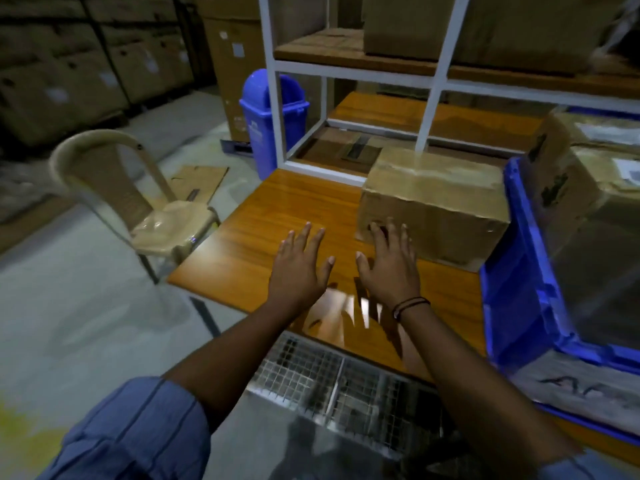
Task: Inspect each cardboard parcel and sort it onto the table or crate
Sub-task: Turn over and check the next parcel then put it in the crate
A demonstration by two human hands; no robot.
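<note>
Right of your hands, the blue crate (512, 306) and its wrapped parcels (568, 188) ran off the edge, labels blurred beyond reading.

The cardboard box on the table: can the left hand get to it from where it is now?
Probably yes. The left hand hovers open over bare table, beside the cardboard box; nothing lies between them.

parcel (433, 199) brown | table (277, 216) orange woodgrain | crate (512, 299) blue | bin (273, 112) blue

glossy wooden table (277, 216), matt cardboard parcel (436, 202), blue plastic crate (512, 299)
</note>
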